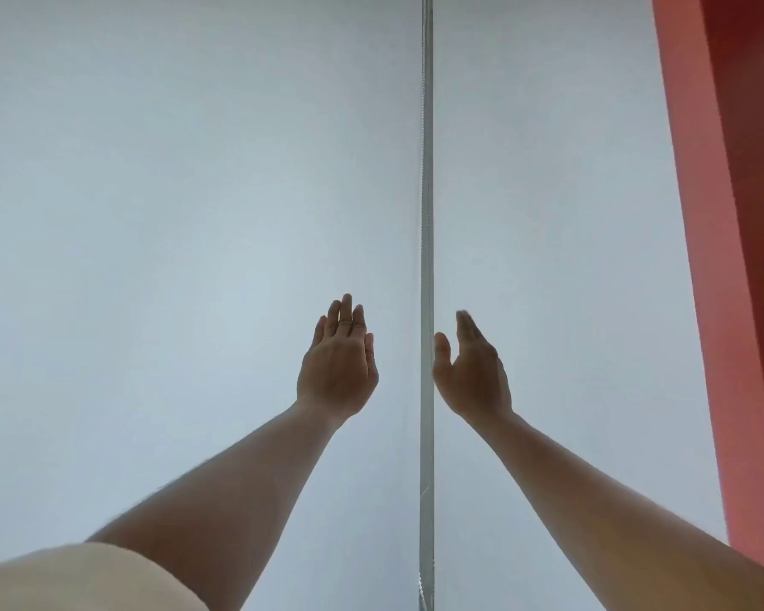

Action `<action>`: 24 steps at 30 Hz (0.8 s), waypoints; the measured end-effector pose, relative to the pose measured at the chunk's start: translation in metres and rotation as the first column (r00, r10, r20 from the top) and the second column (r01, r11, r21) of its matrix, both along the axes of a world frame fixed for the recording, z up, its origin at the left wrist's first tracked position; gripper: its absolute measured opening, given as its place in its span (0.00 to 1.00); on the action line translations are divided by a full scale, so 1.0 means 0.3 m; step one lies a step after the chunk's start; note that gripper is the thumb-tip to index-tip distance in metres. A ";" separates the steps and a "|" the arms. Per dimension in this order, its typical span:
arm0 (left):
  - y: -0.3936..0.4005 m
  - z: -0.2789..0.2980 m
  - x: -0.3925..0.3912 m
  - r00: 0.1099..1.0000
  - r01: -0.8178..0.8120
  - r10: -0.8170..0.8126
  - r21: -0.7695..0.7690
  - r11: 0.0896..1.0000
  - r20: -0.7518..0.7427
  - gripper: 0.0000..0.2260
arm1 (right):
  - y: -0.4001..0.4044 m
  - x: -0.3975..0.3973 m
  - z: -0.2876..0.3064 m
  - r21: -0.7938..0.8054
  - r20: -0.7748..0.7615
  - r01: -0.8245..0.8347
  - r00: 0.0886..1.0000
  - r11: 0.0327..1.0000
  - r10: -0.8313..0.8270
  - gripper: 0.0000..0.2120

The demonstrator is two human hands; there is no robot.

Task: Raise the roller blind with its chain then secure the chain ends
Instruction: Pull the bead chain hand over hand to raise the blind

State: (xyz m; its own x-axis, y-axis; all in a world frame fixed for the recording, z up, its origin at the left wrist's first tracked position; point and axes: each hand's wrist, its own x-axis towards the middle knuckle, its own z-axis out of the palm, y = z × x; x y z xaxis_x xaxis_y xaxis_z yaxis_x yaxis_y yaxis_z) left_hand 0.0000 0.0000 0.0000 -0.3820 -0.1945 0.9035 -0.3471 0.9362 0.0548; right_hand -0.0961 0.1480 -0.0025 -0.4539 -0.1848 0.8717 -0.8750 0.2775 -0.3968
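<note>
Two pale grey-white roller blinds fill the view, the left blind point(173, 213) and the right blind point(548, 191), both lowered. Between them runs a narrow vertical gap with the bead chain point(426, 169) hanging in it from top to bottom. My left hand point(338, 366) is raised in front of the left blind, fingers together and extended, a ring on one finger, holding nothing. My right hand point(470, 370) is raised just right of the chain, palm turned toward it, thumb close to the chain, fingers apart and empty. The chain's ends are out of view.
A red-orange wall or frame point(733, 258) runs down the right edge, slanting past my right forearm. A light sleeve point(84, 579) covers my left upper arm at the bottom left.
</note>
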 end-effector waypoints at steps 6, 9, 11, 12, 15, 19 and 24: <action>0.004 -0.021 -0.028 0.983 0.052 -0.089 0.219 0.974 0.163 0.23 | -0.015 -0.022 0.020 -0.170 0.552 -0.217 0.787 0.961 0.275 0.24; 0.016 -0.023 -0.042 0.989 0.024 -0.065 0.293 0.956 0.133 0.21 | -0.023 -0.027 0.013 -0.202 0.675 -0.285 0.653 0.937 0.344 0.21; 0.025 -0.024 -0.052 0.988 0.051 -0.101 0.366 0.929 0.117 0.18 | -0.032 -0.027 -0.004 -0.273 0.724 -0.313 0.556 0.910 0.408 0.18; 0.035 -0.023 -0.052 0.985 0.075 -0.132 0.412 0.908 0.112 0.19 | -0.038 -0.027 -0.016 -0.321 0.733 -0.326 0.509 0.889 0.451 0.17; 0.045 -0.017 -0.065 0.966 0.150 -0.237 0.520 0.841 0.105 0.20 | -0.052 -0.042 -0.041 -0.433 0.736 -0.365 0.386 0.824 0.557 0.20; 0.063 0.002 -0.095 0.920 0.311 -0.391 0.627 0.714 -0.012 0.17 | -0.069 -0.053 -0.053 -0.599 0.698 -0.295 0.263 0.744 0.666 0.17; 0.130 0.065 -0.144 0.836 0.501 -0.507 0.670 0.548 -0.210 0.18 | -0.072 -0.037 -0.044 -0.583 0.739 -0.189 0.281 0.791 0.612 0.12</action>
State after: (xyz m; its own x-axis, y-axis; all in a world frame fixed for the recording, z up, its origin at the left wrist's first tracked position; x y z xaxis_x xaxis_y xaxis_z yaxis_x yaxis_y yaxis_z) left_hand -0.0433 0.0390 0.0195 -0.6194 -0.5138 0.5936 0.1663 0.6531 0.7388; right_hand -0.1072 0.1264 -0.0158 -0.9128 -0.4030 0.0662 0.0754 -0.3256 -0.9425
